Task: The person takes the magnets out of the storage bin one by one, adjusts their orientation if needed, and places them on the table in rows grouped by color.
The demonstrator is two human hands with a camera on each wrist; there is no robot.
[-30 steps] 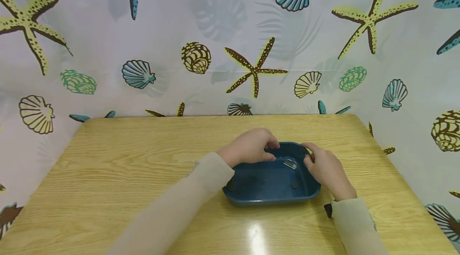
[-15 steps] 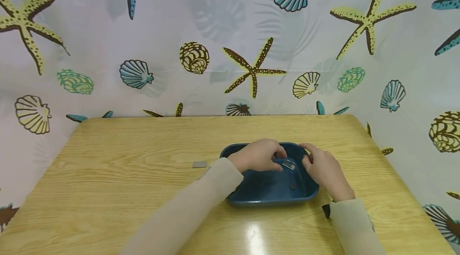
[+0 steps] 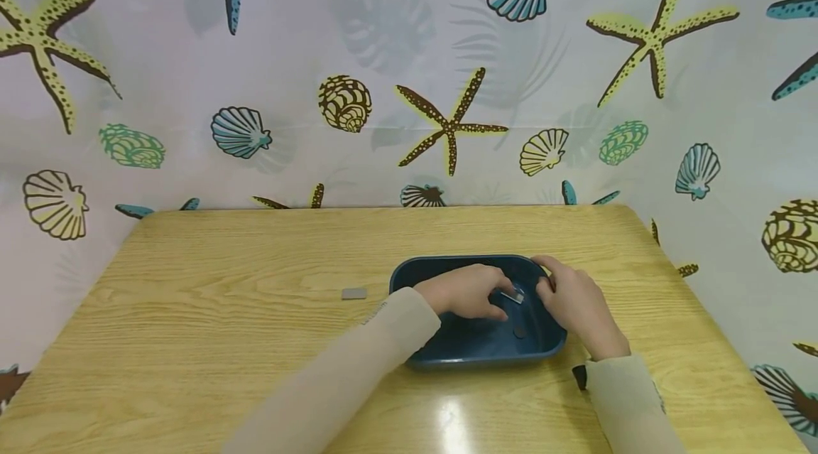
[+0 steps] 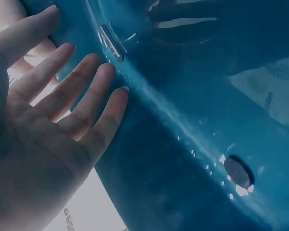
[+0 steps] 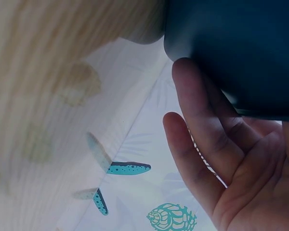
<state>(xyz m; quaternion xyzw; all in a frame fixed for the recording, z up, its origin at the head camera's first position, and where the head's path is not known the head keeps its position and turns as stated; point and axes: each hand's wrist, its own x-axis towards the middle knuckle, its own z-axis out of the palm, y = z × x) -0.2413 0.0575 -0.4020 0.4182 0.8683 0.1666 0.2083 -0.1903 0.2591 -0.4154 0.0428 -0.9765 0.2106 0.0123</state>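
A dark blue plastic basin (image 3: 473, 358) stands on the wooden table. My left hand (image 3: 469, 292) reaches down inside it, its fingers apart and loosely bent, as the left wrist view (image 4: 53, 115) also shows. Right by those fingertips lies a small shiny rectangular piece (image 4: 111, 43) on the basin's floor near the wall. A dark round disc (image 4: 238, 172) lies farther along the floor. With my right hand (image 3: 578, 305) I grip the basin's right rim, fingers against the outer wall (image 5: 197, 106). The left forearm hides the basin's left part.
On the wooden table (image 3: 211, 312), left of the basin, lies a small flat grey rectangle (image 3: 354, 293). A white curtain (image 3: 287, 49) printed with shells and starfish hangs behind the table and along its right side.
My left hand has come down and to the right, closer to the shiny rectangular piece. Its sleeve has uncovered the grey rectangle on the table. The right hand keeps its grip on the rim.
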